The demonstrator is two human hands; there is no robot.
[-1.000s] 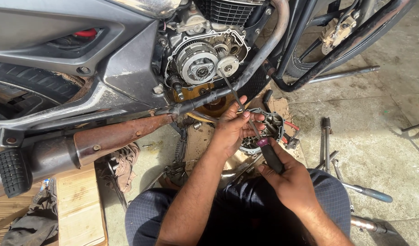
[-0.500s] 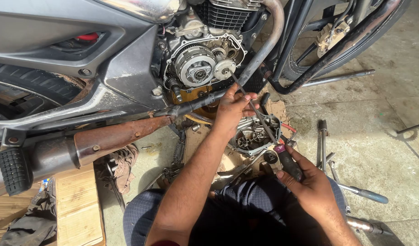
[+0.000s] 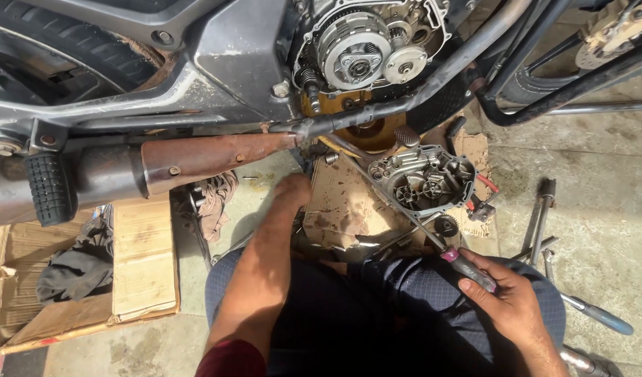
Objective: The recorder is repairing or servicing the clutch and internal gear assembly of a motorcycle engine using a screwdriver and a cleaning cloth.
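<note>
Head view: my right hand (image 3: 511,304) grips the screwdriver (image 3: 432,237) by its dark handle, fingers closed around it; the thin steel shaft is stiff, likely oily, and angles far-left toward the engine. Best hold is the handle. My left hand (image 3: 293,192) reaches to the cardboard (image 3: 338,202) below the rusty exhaust pipe (image 3: 209,153); I cannot tell its grip. The removed clutch cover (image 3: 425,178) and frame tube (image 3: 404,105) crowd the shaft's path.

- The left hand (image 3: 293,192) is moving off the detached engine cover (image 3: 424,180), now lowering toward the floor beneath the exhaust pipe (image 3: 209,155).
- The right hand (image 3: 506,300) is drawing the screwdriver (image 3: 432,241) back toward the lap.
</note>
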